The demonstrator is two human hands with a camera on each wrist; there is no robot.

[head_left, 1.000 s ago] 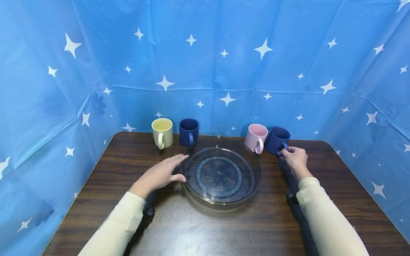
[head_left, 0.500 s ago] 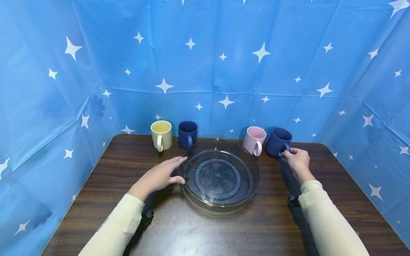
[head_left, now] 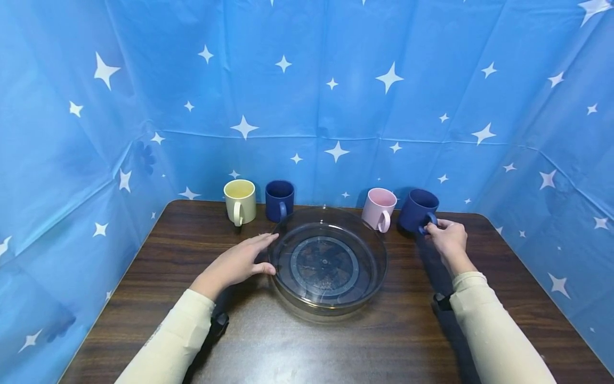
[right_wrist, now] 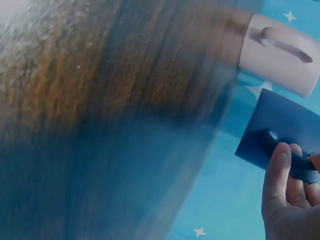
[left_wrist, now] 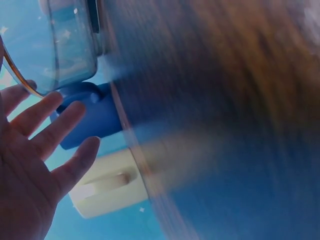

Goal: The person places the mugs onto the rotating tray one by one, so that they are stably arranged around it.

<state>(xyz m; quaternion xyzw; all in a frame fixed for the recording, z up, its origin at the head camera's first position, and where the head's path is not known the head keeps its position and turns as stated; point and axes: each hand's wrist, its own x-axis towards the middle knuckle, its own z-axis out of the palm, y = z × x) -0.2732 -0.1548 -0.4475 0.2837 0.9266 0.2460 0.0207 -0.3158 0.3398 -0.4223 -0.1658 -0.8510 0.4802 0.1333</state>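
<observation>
In the head view my right hand [head_left: 448, 240] pinches the handle of a dark blue mug [head_left: 416, 210] at the back right. The right wrist view shows thumb and fingers on that handle [right_wrist: 295, 162], and the mug's base looks slightly clear of the table. Beside it stands a pink mug [head_left: 378, 208], apart from it. My left hand [head_left: 240, 261] lies with spread, fairly straight fingers at the left rim of a round clear glass bowl [head_left: 331, 306]. Past its fingertips in the left wrist view are another blue mug [left_wrist: 97, 117] and a pale yellow mug [left_wrist: 112, 185].
A dark wood-grain table [head_left: 336, 352] carries everything. Blue cloth with white stars [head_left: 307, 106] rises behind its back edge and along both sides. The yellow and second blue mugs stand upright left of the bowl, near the cloth.
The right hand has shifted the blue mug slightly to the right, widening its gap from the pink mug. The left hand stays at the bowl's rim. The head view has tilted slightly.
</observation>
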